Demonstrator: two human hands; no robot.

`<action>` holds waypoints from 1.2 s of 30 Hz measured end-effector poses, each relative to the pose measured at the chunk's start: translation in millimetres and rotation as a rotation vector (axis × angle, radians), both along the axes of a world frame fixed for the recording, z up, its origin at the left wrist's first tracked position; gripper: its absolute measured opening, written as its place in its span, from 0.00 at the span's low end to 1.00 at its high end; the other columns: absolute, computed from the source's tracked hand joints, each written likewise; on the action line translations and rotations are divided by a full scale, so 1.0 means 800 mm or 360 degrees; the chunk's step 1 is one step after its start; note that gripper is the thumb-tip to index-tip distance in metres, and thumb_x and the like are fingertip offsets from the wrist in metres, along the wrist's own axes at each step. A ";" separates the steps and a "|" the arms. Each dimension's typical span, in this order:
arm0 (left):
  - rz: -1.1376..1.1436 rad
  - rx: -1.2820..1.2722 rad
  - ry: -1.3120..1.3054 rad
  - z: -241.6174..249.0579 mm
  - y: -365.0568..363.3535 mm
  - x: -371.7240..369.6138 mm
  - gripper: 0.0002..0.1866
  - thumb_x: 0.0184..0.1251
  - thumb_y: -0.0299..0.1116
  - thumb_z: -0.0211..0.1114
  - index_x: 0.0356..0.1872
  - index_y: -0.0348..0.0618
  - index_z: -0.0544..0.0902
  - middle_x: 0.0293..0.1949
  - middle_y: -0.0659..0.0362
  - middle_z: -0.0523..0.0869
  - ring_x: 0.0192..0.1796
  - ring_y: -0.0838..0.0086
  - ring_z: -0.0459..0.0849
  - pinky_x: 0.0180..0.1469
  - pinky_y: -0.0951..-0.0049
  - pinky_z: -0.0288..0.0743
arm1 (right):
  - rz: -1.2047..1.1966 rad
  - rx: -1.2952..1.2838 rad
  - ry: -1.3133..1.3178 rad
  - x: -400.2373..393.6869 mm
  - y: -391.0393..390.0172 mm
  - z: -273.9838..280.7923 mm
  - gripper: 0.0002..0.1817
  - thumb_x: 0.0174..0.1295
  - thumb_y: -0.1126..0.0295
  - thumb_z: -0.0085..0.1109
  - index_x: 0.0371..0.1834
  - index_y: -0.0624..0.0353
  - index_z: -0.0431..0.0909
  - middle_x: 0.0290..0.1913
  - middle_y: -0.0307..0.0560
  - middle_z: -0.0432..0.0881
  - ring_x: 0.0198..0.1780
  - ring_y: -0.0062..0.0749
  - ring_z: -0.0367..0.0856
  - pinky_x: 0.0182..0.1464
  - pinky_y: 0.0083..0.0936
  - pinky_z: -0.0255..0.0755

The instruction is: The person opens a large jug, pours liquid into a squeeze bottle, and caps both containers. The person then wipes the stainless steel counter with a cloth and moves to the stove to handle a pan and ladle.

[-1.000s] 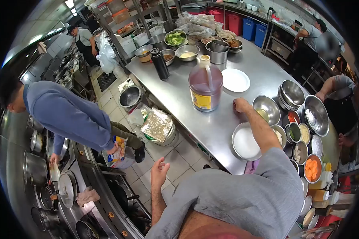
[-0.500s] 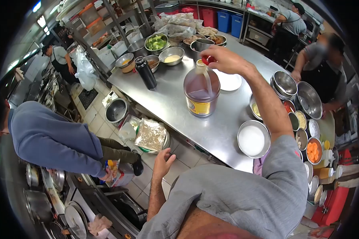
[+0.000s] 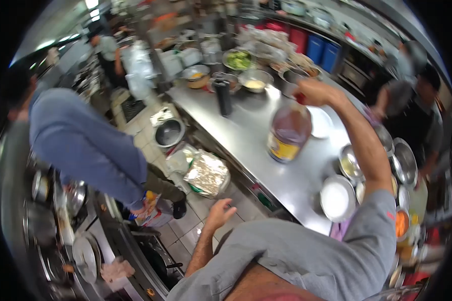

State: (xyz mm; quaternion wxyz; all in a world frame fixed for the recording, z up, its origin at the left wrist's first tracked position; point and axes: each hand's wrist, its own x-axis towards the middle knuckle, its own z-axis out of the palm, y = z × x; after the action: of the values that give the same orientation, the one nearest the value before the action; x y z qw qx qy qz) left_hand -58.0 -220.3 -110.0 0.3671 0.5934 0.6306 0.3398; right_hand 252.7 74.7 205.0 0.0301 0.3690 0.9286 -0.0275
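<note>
My right hand (image 3: 317,92) is closed at the top of a large clear plastic jug, with a bit of its red cap (image 3: 300,98) showing under the fingers. The jug (image 3: 292,123) holds dark reddish-brown liquid and has a yellow label; motion blur hides whether its base touches the steel table. Beside it on the table lies a white plate (image 3: 321,123). My left hand (image 3: 221,213) holds nothing, fingers apart, above the tiled floor near a foil-covered container (image 3: 207,173).
The steel table (image 3: 253,143) carries a black bottle (image 3: 222,95), a bowl of green vegetables (image 3: 239,60) and a bowl of white contents (image 3: 337,198). At left a person in a blue top (image 3: 83,138) bends over. Another person (image 3: 412,108) stands across the table at right.
The view has swung, shifting the scene right and down and blurring it. My right hand has gone from holding the red cap at the jug's mouth to gripping lower around its top.
</note>
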 end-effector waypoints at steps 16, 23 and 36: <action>-0.0030 -0.0111 0.0101 0.001 -0.011 0.000 0.26 0.58 0.43 0.67 0.54 0.37 0.77 0.48 0.49 0.81 0.46 0.63 0.81 0.50 0.65 0.75 | -0.0118 -0.0163 0.0072 0.000 -0.014 0.014 0.21 0.41 0.76 0.64 0.45 0.61 0.81 0.42 0.51 0.79 0.48 0.44 0.78 0.52 0.32 0.73; -0.0021 -0.0165 0.0110 -0.004 -0.013 0.006 0.26 0.59 0.43 0.67 0.55 0.37 0.76 0.50 0.49 0.81 0.46 0.63 0.82 0.51 0.65 0.75 | -0.0164 -0.0101 0.0036 0.000 -0.018 0.013 0.20 0.44 0.71 0.65 0.44 0.60 0.82 0.43 0.51 0.79 0.49 0.44 0.78 0.53 0.33 0.72; -0.0052 -0.0135 0.0118 0.012 -0.002 0.026 0.26 0.58 0.42 0.67 0.54 0.36 0.76 0.48 0.50 0.81 0.46 0.63 0.82 0.51 0.66 0.76 | -0.0298 0.0067 0.0171 0.007 -0.030 0.009 0.17 0.50 0.66 0.64 0.44 0.60 0.81 0.40 0.58 0.82 0.47 0.49 0.80 0.51 0.38 0.73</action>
State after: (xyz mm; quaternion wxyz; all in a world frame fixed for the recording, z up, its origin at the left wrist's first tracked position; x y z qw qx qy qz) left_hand -36.9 -222.0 -100.4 0.3739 0.5996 0.6479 0.2845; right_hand 258.6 51.1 212.1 -0.0301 0.4527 0.8907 -0.0303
